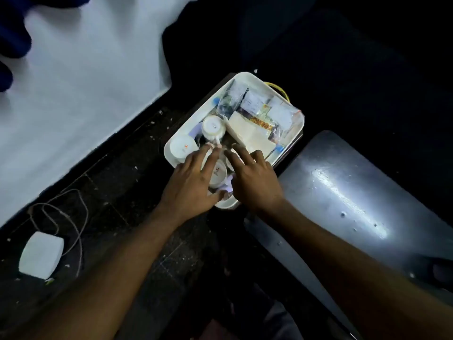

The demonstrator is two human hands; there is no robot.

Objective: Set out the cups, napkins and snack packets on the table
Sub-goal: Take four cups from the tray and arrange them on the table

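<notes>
A white rectangular tray sits low in the middle of the view. Inside it lie several white cups: one on its side, one at the left edge, one between my hands. A cream stack of napkins lies beside them, and clear snack packets fill the far end. My left hand reaches over the cups with fingers stretched out, fingertips near the tipped cup's handle. My right hand hovers over the tray's near part, fingers spread, by the napkins.
A white-covered table fills the upper left. A dark grey chair seat is at the right. On the dark floor lie a white block and a looped cord. A yellow handle shows behind the tray.
</notes>
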